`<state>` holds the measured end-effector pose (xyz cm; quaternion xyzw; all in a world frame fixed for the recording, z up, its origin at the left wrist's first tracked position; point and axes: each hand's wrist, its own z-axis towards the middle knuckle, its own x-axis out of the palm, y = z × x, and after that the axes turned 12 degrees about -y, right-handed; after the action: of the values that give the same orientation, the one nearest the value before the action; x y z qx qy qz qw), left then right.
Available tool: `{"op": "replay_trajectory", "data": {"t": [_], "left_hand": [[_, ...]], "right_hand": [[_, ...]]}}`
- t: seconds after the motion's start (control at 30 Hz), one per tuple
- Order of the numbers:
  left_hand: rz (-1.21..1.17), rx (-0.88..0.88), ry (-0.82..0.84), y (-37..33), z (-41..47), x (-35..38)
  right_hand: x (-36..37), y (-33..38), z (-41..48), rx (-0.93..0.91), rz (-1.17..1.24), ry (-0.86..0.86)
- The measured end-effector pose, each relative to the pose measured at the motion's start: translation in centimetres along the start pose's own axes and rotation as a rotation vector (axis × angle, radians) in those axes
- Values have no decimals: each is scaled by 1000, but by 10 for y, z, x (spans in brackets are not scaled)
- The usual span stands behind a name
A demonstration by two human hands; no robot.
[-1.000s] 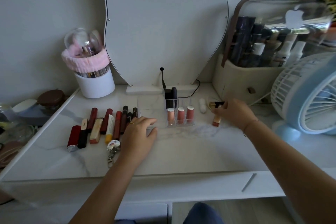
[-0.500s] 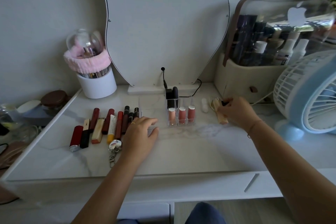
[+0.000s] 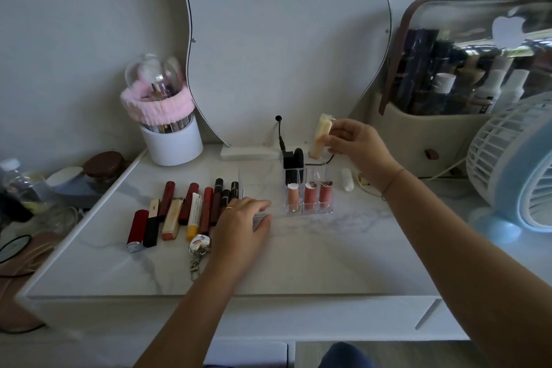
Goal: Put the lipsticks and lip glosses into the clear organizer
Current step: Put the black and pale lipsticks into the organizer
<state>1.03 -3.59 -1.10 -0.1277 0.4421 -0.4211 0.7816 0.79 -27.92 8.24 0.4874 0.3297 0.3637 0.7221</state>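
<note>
Clear acrylic, the organizer (image 3: 307, 188) stands on the marble tabletop (image 3: 298, 254) in front of the mirror (image 3: 280, 39); its front row holds three pink lip glosses (image 3: 310, 196), its back left cell two black tubes (image 3: 294, 160), and the back right cells are open from above. In front of the organizer the tabletop is bare up to its near edge.

The right hand (image 3: 355, 143) pinches a pale cream lipstick (image 3: 320, 136) by its side, tilted, in the air just above the organizer's back right cells. Half a second ago that hand was low on the tabletop to the right of the organizer with the tube near the surface; it has since risen and come over the back row.

The left hand (image 3: 243, 221) lies palm down, fingers loosely spread and holding nothing, just left of the organizer, as before. Left of it a row of lipsticks and glosses (image 3: 182, 212) lies flat with a keyring (image 3: 197, 245) at its near end. Right of the organizer lie a small white tube (image 3: 347, 179) and, well apart, a fan (image 3: 513, 164); a black cable (image 3: 280, 134) rises just behind it.
</note>
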Motion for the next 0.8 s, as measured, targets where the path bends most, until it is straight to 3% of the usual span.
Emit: {"op": "replay_trajectory", "data": {"t": [0.57, 0.7, 0.8], "left_hand": [[-5, -2, 1, -1, 0, -1], [-10, 0, -1, -2, 0, -1], [-13, 3, -2, -3, 0, -2]], "right_hand": [[7, -31, 5, -12, -213, 141], [7, -38, 5, -76, -400, 89], [4, -44, 4, -1, -385, 90]]}}
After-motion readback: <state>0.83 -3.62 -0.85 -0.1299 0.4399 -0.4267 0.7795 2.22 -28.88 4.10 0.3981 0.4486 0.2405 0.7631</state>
